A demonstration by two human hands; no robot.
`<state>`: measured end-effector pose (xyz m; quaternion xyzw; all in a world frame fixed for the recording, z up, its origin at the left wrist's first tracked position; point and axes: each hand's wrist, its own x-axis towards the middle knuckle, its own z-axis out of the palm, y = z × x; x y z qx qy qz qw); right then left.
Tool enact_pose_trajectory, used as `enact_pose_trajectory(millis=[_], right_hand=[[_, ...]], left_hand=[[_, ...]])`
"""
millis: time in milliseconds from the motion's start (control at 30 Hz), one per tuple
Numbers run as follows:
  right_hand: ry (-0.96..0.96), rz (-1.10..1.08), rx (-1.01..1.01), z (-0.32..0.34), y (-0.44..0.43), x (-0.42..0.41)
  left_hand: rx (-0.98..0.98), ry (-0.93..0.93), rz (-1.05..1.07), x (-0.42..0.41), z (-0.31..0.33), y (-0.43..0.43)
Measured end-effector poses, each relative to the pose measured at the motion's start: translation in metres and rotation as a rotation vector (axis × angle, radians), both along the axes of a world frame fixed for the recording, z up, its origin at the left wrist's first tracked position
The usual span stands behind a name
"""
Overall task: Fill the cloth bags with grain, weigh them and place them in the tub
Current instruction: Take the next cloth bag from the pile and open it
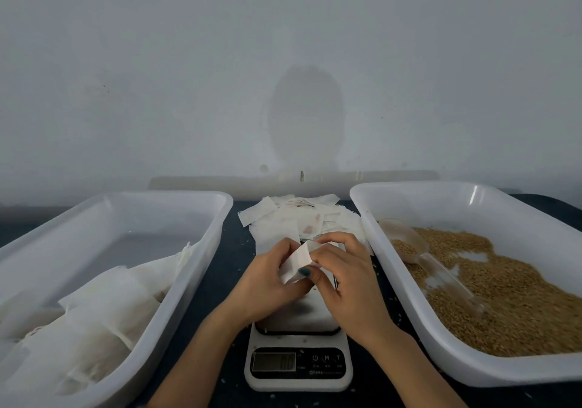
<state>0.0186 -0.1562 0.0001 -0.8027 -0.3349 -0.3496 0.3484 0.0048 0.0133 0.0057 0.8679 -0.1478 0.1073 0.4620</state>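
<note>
— Pale grey wall [189,76] behind, dark blue worktop [233,243] below. What sits on it?

— Two white plastic tubs, a scale [297,366] between them and a loose pile of empty bags [283,218] beyond the scale, near the wall.

— Where is the bag being worked on?

— One small white cloth bag [297,264] is up in both hands, over the scale's steel platform. I cannot tell whether it touches the platform.

— How do the fingers lie on it?

— The left hand [271,281] curls round the bag's left side, fingers [285,245] bent over its top edge. The right hand [343,278] pinches the right side, its fingers arched over the top corner. A thumb with a dark-painted nail presses on the bag's near face; it looks like the right one. So the bag lies between the two sets of fingertips, gripped by both, and neither hand is spread flat.

— Is it filled?

— It looks flat, but the hands hide much of it.

— And the tubs?

— The left tub [195,265] holds filled bags [104,306] heaped at its near end. The right tub [371,234] holds brown grain [504,297], with a clear scoop [406,240] lying in it, bowl toward the far end, some grain inside.

— The scale's reading?

— Its display is lit, but the digits are too blurred to read. A few stray grains lie on the worktop around it.
</note>
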Motion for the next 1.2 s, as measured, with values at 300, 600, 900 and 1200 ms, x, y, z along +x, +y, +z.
enact_pose_trajectory(millis=[300, 600, 900, 1200], right_hand=[[-0.045, 0.020, 0.014, 0.001, 0.002, -0.002], [-0.092, -0.009, -0.040, -0.001, 0.002, 0.000], [-0.005, 0.035, -0.066, 0.001, 0.003, -0.005], [-0.026, -0.044, 0.108, 0.000, 0.007, -0.010]], left_hand=[[0.007, 0.001, 0.007, -0.001, 0.001, -0.003], [0.000, -0.001, -0.008, 0.000, 0.001, -0.003], [-0.056, -0.017, -0.060, 0.002, -0.002, 0.000], [0.042, -0.087, 0.019, 0.007, -0.006, 0.007]])
